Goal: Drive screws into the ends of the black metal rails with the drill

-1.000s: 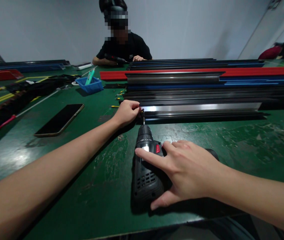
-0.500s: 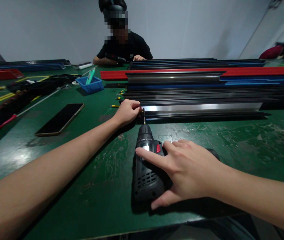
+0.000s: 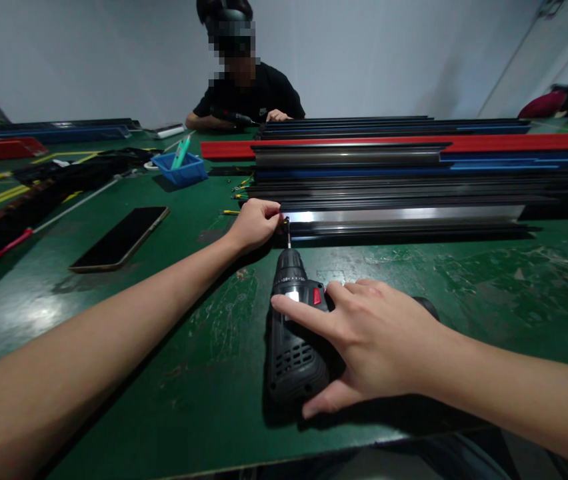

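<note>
A black cordless drill lies on its side on the green table, with my right hand wrapped round it and the index finger stretched along its body. Its bit points away from me at the left end of a dark metal profile. At that same end my left hand is closed, fingertips pinched close to the bit tip. A small dark piece shows by the fingertips; what exactly they grip is hidden. A yellow-tipped wire sticks out just left of this hand.
Several black, blue and red profiles are stacked beyond. To the left lie a phone, a blue tray with a teal tool, a red-handled screwdriver and yellow strips. Across the table a person holds another drill.
The drill bit looks slightly turned, its pale mark no longer showing. Both hands and the drill body stay where they were.
</note>
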`<act>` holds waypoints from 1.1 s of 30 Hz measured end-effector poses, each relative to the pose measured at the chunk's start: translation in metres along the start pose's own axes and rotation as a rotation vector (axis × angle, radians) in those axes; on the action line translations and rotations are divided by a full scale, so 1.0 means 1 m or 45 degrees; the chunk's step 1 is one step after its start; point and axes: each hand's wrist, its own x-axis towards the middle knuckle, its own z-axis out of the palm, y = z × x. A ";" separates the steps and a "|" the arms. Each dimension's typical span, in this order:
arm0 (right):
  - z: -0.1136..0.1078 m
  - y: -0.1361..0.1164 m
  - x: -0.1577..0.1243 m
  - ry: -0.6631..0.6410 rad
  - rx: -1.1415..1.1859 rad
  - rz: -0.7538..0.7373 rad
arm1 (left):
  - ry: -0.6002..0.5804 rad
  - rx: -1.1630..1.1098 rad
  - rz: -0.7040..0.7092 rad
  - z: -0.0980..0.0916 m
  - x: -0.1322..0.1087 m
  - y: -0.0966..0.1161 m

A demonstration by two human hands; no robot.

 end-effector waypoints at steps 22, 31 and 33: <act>0.000 0.000 0.000 0.001 0.000 0.008 | 0.009 0.055 0.027 -0.001 0.001 0.002; 0.000 0.000 0.000 0.000 0.009 0.008 | 0.003 -0.020 -0.007 0.000 0.001 0.001; 0.000 0.000 0.000 0.003 0.010 0.007 | 0.004 -0.014 0.000 0.000 0.001 0.001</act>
